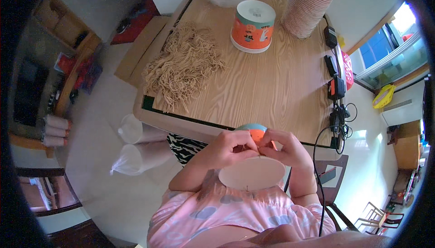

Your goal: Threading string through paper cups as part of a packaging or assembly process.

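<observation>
A paper bucket (252, 174), orange with a teal far end, lies tilted in front of my body. Its white inside faces me. At the top of its rim, my left hand (236, 146) and my right hand (286, 147) meet with fingers closed in a pinch. A thin tan cord shows between the fingertips; most of it is hidden by them. Another short bit of cord pokes out at the near side of the rim. On the table beyond lies a loose heap of tan cords (183, 64).
Upside down on the wooden table (272, 89) stand a few nested buckets (255, 26). A tall bucket stack (308, 10) rises at the back right. Black power adapters (335, 87) and cables line the right edge. Bagged stacks (145, 159) lie on the floor at left.
</observation>
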`<state>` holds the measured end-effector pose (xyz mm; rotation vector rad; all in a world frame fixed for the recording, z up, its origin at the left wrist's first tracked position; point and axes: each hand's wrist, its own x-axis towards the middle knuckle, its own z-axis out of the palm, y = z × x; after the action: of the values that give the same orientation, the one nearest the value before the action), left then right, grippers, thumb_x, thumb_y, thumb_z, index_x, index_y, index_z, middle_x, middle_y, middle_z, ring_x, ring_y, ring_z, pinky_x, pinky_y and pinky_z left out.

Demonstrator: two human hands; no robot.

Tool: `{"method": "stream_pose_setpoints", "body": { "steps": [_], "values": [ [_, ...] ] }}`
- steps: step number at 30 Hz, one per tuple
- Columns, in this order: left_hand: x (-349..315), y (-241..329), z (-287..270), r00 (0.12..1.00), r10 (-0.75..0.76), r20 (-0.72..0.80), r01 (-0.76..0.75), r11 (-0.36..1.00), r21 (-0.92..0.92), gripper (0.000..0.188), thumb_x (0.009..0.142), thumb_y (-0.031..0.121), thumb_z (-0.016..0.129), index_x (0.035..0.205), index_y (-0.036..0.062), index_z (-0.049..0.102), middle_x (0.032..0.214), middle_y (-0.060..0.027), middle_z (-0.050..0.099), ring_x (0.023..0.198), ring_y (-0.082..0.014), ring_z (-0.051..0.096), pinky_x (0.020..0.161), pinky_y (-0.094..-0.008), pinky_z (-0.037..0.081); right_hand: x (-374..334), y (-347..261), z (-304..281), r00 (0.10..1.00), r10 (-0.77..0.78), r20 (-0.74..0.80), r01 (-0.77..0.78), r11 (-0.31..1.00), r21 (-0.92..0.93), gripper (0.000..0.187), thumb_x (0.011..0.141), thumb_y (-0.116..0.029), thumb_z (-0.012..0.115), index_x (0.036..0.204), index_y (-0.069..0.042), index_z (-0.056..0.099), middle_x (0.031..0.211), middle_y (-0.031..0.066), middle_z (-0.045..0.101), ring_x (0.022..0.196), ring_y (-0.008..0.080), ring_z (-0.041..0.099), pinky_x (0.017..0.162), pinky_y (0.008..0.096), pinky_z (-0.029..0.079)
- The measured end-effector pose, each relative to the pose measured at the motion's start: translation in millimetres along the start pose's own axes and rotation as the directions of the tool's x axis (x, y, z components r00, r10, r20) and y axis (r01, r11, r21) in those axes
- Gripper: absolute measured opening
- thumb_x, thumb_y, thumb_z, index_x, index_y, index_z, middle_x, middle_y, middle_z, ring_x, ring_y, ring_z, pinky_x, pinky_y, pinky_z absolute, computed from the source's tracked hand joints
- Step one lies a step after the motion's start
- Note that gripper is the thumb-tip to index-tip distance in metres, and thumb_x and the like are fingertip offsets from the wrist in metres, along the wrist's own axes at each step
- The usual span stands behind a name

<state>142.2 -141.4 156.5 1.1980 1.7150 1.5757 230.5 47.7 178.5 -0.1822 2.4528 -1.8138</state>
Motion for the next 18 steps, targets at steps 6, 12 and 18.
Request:
{"method": "stream_pose_setpoints", "body": {
  "steps": [6,12,18],
  "values": [
    [-1,-1,6,0.992,-0.112,-0.066,0.113,0.994,0.011,0.011,0.075,0.006,0.068,0.078,0.0018,0.058,0.068,-0.0040,0.056,0.059,-0.0103,0.052,0.053,-0.0252,0.042,-2,9,5,0.998,0.065,-0.018,-0.066,0.996,-0.051,0.010,0.072,0.000,0.066,0.075,0.001,0.056,0.071,0.0050,0.058,0.069,0.0134,0.055,0.062,0.0256,0.043],
    [-8,20,7,0.972,0.187,-0.141,-0.188,0.982,0.004,0.010,0.076,0.003,0.065,0.079,0.0035,0.057,0.072,-0.0051,0.056,0.061,-0.0145,0.055,0.055,-0.0264,0.042,-16,-25,7,0.996,-0.066,-0.066,0.069,0.997,0.041,0.011,0.073,-0.006,0.069,0.080,-0.003,0.061,0.074,0.0045,0.058,0.066,0.0163,0.055,0.058,0.0287,0.043],
    [-8,20,5,0.987,0.159,-0.003,-0.158,0.985,0.066,0.014,0.073,0.001,0.068,0.081,0.0024,0.057,0.073,-0.0051,0.055,0.063,-0.0161,0.056,0.056,-0.0269,0.044,-14,-28,6,0.979,-0.205,0.022,0.204,0.946,-0.251,0.015,0.071,-0.010,0.070,0.081,-0.006,0.060,0.079,0.0081,0.058,0.074,0.0278,0.057,0.066,0.0368,0.044]
  ]
}}
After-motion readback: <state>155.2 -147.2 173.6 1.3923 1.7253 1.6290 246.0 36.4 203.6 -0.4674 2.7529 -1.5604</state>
